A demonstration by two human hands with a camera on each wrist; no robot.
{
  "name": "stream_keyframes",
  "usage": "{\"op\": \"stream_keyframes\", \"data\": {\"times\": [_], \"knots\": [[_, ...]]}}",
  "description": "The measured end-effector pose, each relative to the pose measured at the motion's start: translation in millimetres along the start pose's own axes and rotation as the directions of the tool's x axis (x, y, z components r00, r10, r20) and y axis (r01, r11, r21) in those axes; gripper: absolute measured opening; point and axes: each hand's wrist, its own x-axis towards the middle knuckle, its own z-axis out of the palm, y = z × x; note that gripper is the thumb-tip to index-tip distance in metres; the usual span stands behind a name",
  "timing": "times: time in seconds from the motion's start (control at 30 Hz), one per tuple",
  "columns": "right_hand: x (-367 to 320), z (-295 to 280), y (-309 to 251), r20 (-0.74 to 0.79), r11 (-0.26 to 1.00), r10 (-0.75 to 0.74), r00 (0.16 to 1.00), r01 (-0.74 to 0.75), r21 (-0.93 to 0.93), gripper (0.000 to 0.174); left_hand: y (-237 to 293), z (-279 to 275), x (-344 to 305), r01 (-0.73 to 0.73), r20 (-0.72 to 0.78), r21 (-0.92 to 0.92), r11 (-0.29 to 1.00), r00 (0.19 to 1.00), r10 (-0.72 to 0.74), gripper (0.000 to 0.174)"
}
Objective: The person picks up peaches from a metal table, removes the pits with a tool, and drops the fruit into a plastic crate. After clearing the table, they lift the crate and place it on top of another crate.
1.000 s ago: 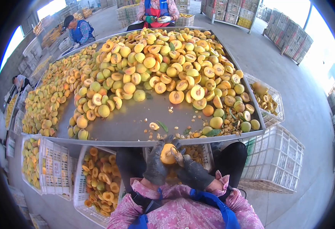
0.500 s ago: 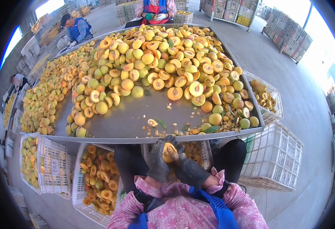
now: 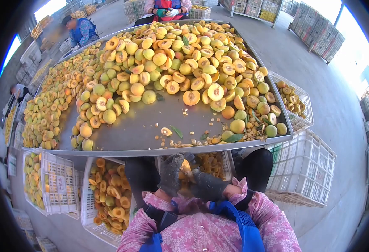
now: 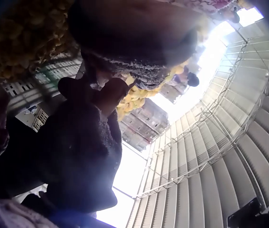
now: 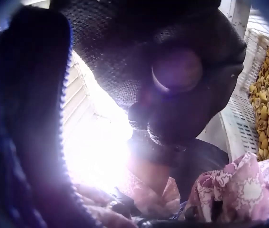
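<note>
Both hands wear dark grey gloves and meet in front of the near edge of a metal table [image 3: 125, 138]. My left hand [image 3: 170, 174] grips a yellow peach [image 3: 186, 169], seen narrow between the gloves. My right hand [image 3: 209, 185] is against its other side, fingers bent in at the fruit. In the left wrist view a bare thumb tip [image 4: 111, 97] sticks out of the right glove, close to the left one. Dark glove fabric [image 5: 110, 66] fills much of the right wrist view, and the peach is hidden there.
Peaches, many halved, are heaped on the table [image 3: 159, 67]. Loose pits [image 3: 193, 142] and leaves lie near its front edge. Crates of peach halves stand at left [image 3: 108, 197] and under the hands; an upright white crate [image 3: 304, 168] stands at right. Two people work beyond the table.
The peach has turned between the hands, from a broad round face to a narrow side. The right hand has shifted slightly at its edge. The head view has tilted a little.
</note>
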Motion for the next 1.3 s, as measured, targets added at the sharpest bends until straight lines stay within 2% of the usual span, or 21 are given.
{"op": "stream_keyframes", "data": {"times": [0.03,0.1,0.2,0.33,0.4,0.43,0.5,0.6,0.7,0.8,0.87,0.9,0.97,1.03,1.1,1.13,1.17,1.2,1.23,1.27,1.3], "knots": [[0.9,-5.5,-4.9,0.067,0.995,0.049,0.997,-0.054,0.082,0.036,6.8,-0.4,1.7,0.001,0.001,0.000,1.000,1.000,-0.001,0.025],[2.7,-9.1,-5.0,0.138,0.980,0.094,0.986,-0.116,0.161,0.035,25.9,-1.0,6.5,0.330,0.091,-0.514,0.792,0.939,-0.332,0.023],[4.3,-4.2,9.7,0.102,0.988,-0.108,0.989,0.119,-0.101,0.030,18.0,-5.6,5.9,0.237,0.148,-0.413,0.879,0.970,-0.192,0.021],[9.1,-22.4,-18.1,0.275,0.919,0.149,0.950,-0.236,0.317,0.031,15.8,-4.0,2.2,0.315,0.188,-0.418,0.852,0.948,-0.258,0.019],[9.4,-30.9,-28.5,0.317,0.820,0.240,0.918,-0.367,0.440,0.030,12.5,-0.2,0.0,0.493,0.240,-0.644,0.585,0.856,-0.458,0.019],[8.5,-31.6,-26.6,0.385,0.706,0.279,0.880,-0.460,0.539,0.028,14.7,-2.1,0.7,0.494,0.241,-0.643,0.585,0.856,-0.458,0.019],[8.9,-32.1,-26.0,0.457,0.570,0.302,0.837,-0.543,0.617,0.026,20.0,-8.4,3.9,0.119,0.135,-0.247,0.962,0.987,-0.087,0.019],[8.3,-32.1,-28.6,0.468,0.564,0.363,0.806,-0.590,0.578,0.023,17.1,-11.4,5.5,0.289,0.287,-0.436,0.852,0.942,-0.172,0.020],[9.5,-30.9,-25.2,0.444,0.628,0.374,0.814,-0.574,0.525,0.022,13.4,-10.8,2.2,0.252,0.306,-0.333,0.909,0.941,-0.148,0.021],[6.5,-13.1,-2.7,0.331,0.676,0.191,0.924,-0.368,0.638,0.021,10.7,-9.1,-2.3,0.242,0.238,-0.328,0.913,0.956,-0.168,0.022],[4.9,-4.3,8.1,0.116,0.877,-0.137,0.984,0.066,0.476,0.020,-1.0,-1.8,-11.1,0.292,0.255,-0.363,0.885,0.944,-0.207,0.023],[5.5,6.6,20.1,0.115,0.876,-0.136,0.984,0.065,0.478,0.020,-4.9,0.1,-13.6,0.338,0.271,-0.395,0.854,0.931,-0.243,0.025],[7.0,27.9,42.0,0.306,0.803,0.082,0.949,-0.245,0.544,0.020,1.2,-9.5,-3.1,0.188,0.335,-0.203,0.961,0.935,-0.112,0.027],[11.7,-13.2,-13.3,0.373,0.812,0.214,0.903,-0.377,0.446,0.021,-3.5,-7.8,-7.5,0.006,0.418,-0.015,1.000,0.909,0.000,0.029],[13.5,-11.1,-13.6,0.420,0.801,0.342,0.841,-0.494,0.338,0.021,-23.7,7.3,-23.8,0.451,0.347,-0.330,0.830,0.875,-0.337,0.026],[12.0,20.8,20.3,0.226,0.821,0.096,0.969,-0.205,0.532,0.021,-15.1,5.5,-21.0,0.453,0.352,-0.328,0.829,0.873,-0.338,0.026],[11.0,38.2,38.5,-0.020,0.754,-0.136,0.991,0.117,0.647,0.021,-0.3,0.9,-14.5,0.559,0.328,-0.573,0.599,0.827,-0.457,0.025],[10.3,31.8,33.2,-0.021,0.754,-0.133,0.991,0.115,0.647,0.021,7.5,-0.8,-11.0,0.570,0.339,-0.765,0.301,0.753,-0.565,0.026],[9.1,20.1,20.1,-0.002,0.813,-0.148,0.989,0.123,0.570,0.020,3.5,-0.6,-14.8,0.572,0.340,-0.765,0.296,0.749,-0.569,0.026],[9.0,14.4,12.8,0.017,0.863,-0.165,0.986,0.136,0.487,0.019,-4.5,-2.1,-19.2,0.365,0.129,-0.477,0.800,0.929,-0.347,0.027],[9.5,16.4,13.1,0.015,0.861,-0.167,0.986,0.138,0.490,0.019,-6.0,-5.2,-18.4,0.003,0.068,-0.016,1.000,0.998,-0.002,0.028]]}}
